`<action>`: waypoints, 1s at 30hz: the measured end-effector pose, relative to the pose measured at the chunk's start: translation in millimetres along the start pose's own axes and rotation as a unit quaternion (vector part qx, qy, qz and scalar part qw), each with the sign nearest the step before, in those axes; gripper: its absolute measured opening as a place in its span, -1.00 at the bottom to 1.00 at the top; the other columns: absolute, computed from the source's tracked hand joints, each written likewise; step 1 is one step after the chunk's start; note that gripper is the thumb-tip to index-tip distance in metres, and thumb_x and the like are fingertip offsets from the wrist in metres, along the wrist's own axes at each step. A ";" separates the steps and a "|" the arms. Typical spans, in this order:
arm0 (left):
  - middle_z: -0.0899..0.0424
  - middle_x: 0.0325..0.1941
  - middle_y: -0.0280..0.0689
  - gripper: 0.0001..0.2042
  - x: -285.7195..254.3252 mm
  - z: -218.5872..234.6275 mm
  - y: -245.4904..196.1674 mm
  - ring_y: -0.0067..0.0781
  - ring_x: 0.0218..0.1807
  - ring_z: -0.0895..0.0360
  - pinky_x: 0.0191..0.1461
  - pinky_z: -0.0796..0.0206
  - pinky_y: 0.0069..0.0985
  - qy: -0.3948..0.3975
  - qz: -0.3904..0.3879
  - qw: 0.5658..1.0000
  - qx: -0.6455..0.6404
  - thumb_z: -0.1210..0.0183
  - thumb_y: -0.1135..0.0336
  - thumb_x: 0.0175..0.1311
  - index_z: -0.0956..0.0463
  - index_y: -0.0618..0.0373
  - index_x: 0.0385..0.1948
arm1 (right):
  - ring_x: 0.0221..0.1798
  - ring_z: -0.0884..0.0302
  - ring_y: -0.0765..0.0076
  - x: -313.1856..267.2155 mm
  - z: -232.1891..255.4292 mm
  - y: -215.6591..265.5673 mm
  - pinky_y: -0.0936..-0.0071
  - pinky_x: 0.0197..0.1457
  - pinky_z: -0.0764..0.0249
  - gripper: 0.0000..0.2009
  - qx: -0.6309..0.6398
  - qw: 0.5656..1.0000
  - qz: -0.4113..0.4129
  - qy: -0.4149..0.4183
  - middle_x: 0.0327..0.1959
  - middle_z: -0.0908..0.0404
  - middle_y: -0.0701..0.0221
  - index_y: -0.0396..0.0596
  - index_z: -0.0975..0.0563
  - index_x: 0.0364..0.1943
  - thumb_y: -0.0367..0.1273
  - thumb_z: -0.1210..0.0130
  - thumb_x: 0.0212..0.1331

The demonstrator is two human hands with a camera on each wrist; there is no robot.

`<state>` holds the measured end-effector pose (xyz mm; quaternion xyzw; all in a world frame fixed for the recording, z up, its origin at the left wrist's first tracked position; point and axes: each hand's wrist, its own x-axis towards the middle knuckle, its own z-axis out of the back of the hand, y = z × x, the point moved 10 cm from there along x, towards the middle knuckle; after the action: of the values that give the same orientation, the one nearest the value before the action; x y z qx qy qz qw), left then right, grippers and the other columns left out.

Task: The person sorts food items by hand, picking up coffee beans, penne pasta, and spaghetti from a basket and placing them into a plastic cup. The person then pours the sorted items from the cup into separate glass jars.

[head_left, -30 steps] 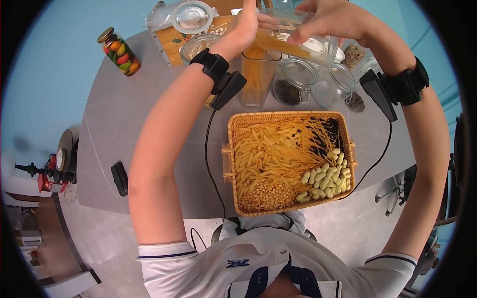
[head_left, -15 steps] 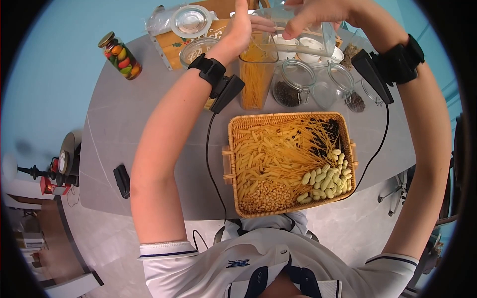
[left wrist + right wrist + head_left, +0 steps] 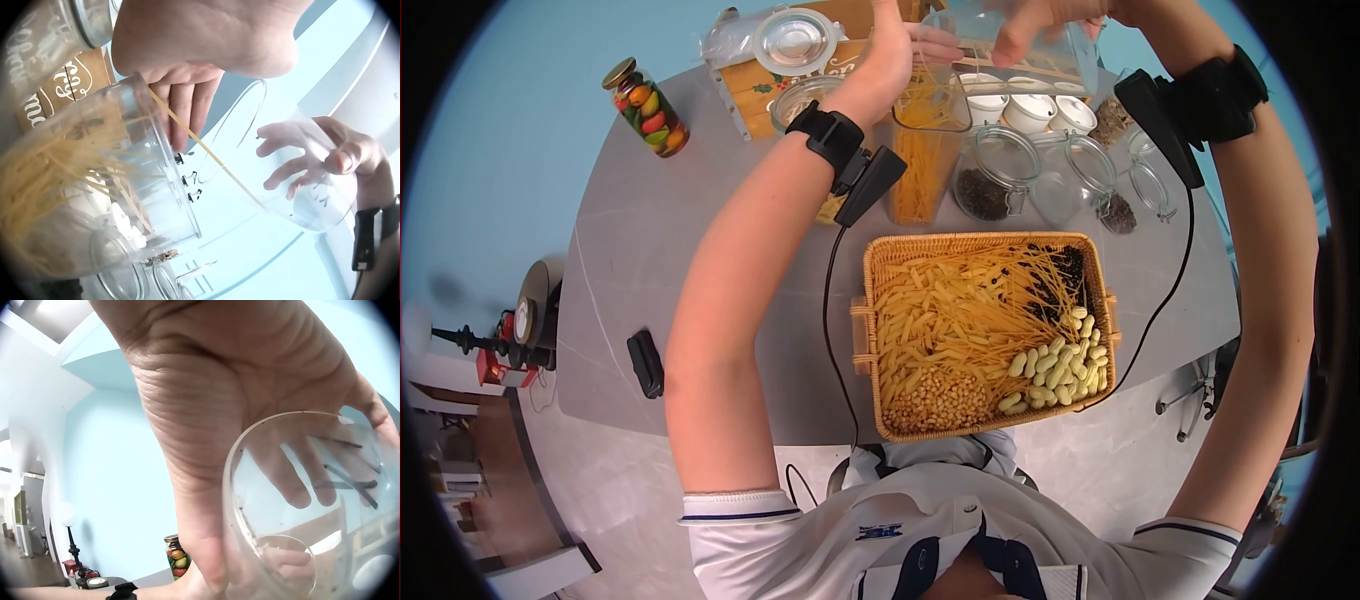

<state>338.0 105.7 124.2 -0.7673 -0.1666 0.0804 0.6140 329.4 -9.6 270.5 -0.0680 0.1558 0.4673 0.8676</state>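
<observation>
My right hand grips a clear round container, tilted on its side, fingers and thumb spread round its wall. A single spaghetti strand runs from its mouth to the rim of a tall clear rectangular container. Loose spaghetti stands inside the tall one. My left hand is beside that rim, fingers straight and holding nothing. Nearer to me, a wicker basket holds penne, thin pasta strands, black beans, peanuts and corn kernels.
Glass jars with open lids stand right of the tall container, with white lidded pots behind. At the back left are a wooden box, a glass lid and a jar of colourful fruit. A black device lies at the left.
The spaghetti seen in the tilted container a second ago is largely out of it, and the tall container holds loose strands. My right hand has drawn slightly away to the right; the left stays nearly still.
</observation>
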 end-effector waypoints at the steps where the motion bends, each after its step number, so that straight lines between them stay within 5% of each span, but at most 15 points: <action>1: -0.63 0.14 0.10 0.21 -0.7 -0.8 -0.6 -0.07 0.30 -0.50 0.44 -0.22 -0.26 -0.002 -0.001 1.000 0.006 0.77 -0.63 0.22 -0.45 0.52 0.16 | 0.10 -0.60 0.12 3.0 -2.3 -4.6 0.27 -0.02 -0.54 -0.14 -0.001 1.000 -0.011 -0.005 0.10 -0.66 0.15 -0.28 -0.56 0.17 -0.01 -0.55 -0.26; 8: -0.45 0.34 0.14 0.16 3.7 -5.9 -12.7 -0.02 0.42 -0.34 0.51 -0.06 -0.20 -0.004 -0.063 0.998 -0.023 0.77 -0.61 0.25 -0.29 0.48 0.31 | 0.23 -0.54 0.08 5.6 -3.9 -19.1 0.25 0.07 -0.52 0.03 0.015 1.000 -0.001 0.005 0.19 -0.59 0.04 -0.40 -0.40 0.31 -0.01 -0.55 -0.28; 14: -0.33 0.43 0.17 0.13 -6.3 -20.6 -1.9 -0.02 0.55 -0.11 0.59 0.15 -0.20 0.011 -0.039 0.990 -0.138 0.72 -0.58 0.29 -0.23 0.48 0.36 | 0.27 -0.51 0.01 10.8 -5.6 -26.0 0.18 0.18 -0.50 0.01 0.017 1.000 -0.011 -0.022 0.24 -0.55 0.01 -0.40 -0.42 0.29 -0.02 -0.55 -0.29; 17: -0.40 0.38 0.17 0.11 -11.7 -24.1 -8.8 -0.03 0.50 -0.20 0.59 0.13 -0.19 0.007 -0.063 0.993 -0.101 0.72 -0.56 0.31 -0.27 0.48 0.34 | 0.27 -0.51 0.00 6.4 -4.5 -19.5 0.20 0.18 -0.51 0.00 0.023 0.999 -0.007 -0.028 0.25 -0.54 0.01 -0.40 -0.42 0.29 -0.03 -0.55 -0.28; 20: -0.54 0.24 0.14 -0.02 -26.7 -15.6 -19.6 -0.06 0.31 -0.44 0.48 -0.12 -0.21 -0.026 -0.093 0.994 -0.053 0.55 -0.45 0.44 -0.39 0.48 0.23 | 0.23 -0.54 0.02 -0.3 -5.4 -11.2 0.23 0.15 -0.54 -0.02 0.089 0.993 0.026 0.079 0.23 -0.55 -0.01 -0.41 -0.43 0.28 -0.04 -0.55 -0.26; 23: -0.65 0.11 0.05 -0.25 1.0 20.8 -32.2 -0.09 0.07 -0.61 0.26 -0.37 -0.25 -0.043 -0.189 0.977 0.086 0.33 -0.25 0.54 -0.48 0.43 0.11 | 0.17 -0.57 0.06 7.8 -1.8 -21.5 0.26 0.09 -0.58 -0.05 0.065 0.997 0.018 -0.044 0.18 -0.57 -0.03 -0.43 -0.44 0.26 -0.06 -0.55 -0.24; 26: -0.68 0.06 -0.02 -0.45 -10.0 38.4 -18.0 -0.08 -0.03 -0.65 0.11 -0.47 -0.33 -0.088 -0.094 0.964 0.233 0.20 -0.05 0.57 -0.51 0.38 0.05 | 0.14 -0.57 0.08 21.2 1.3 -45.5 0.25 0.08 -0.58 -0.07 0.139 0.989 0.009 -0.052 0.17 -0.56 -0.03 -0.42 -0.45 0.23 -0.08 -0.56 -0.24; 30: -0.65 0.10 -0.13 -0.58 -42.6 -0.4 -33.6 -0.29 0.19 -0.53 0.27 -0.39 -0.34 0.007 -0.110 0.819 0.563 -0.09 0.20 0.40 -0.49 0.24 0.19 | 0.12 -0.58 0.07 -20.3 -1.2 -21.3 0.20 0.09 -0.56 -0.10 0.224 0.970 0.074 0.052 0.14 -0.57 0.02 -0.37 -0.49 0.20 -0.07 -0.57 -0.27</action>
<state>293.2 96.6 153.4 -0.2648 -0.1711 0.0873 0.9450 336.4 -37.7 275.6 0.1153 0.3062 0.4794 0.8143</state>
